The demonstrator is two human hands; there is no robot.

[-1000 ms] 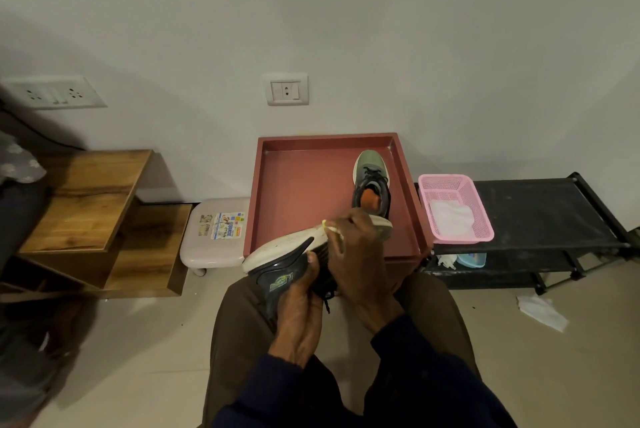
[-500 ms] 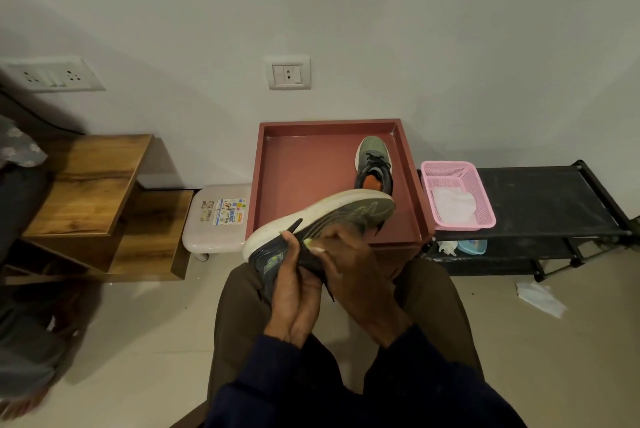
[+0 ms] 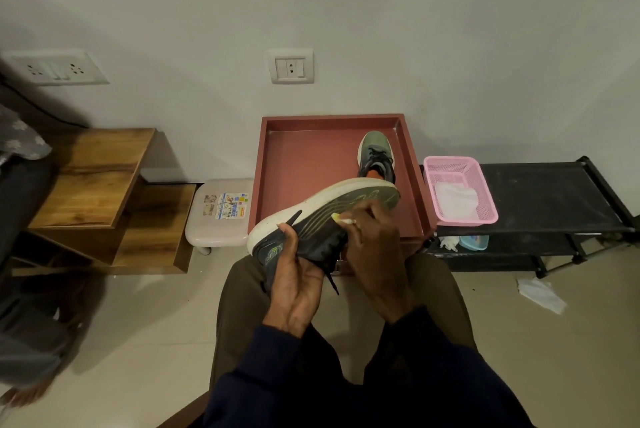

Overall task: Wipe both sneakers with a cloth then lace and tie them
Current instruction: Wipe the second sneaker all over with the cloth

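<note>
A dark sneaker with a white midsole lies on its side above my lap, its grey-green outsole turned up. My left hand grips it at the heel end. My right hand presses a small pale yellow cloth against the outsole; most of the cloth is hidden under my fingers. A black lace end dangles between my hands. The second sneaker, grey-green with an orange lining, stands upright in the red tray at its right side.
A pink basket with a white cloth sits on a black rack to the right. A white stool and wooden shelves stand left of the tray. A crumpled tissue lies on the floor.
The sneaker has been rolled so its outsole faces up. My right hand with the cloth has moved from the white midsole edge down onto the outsole.
</note>
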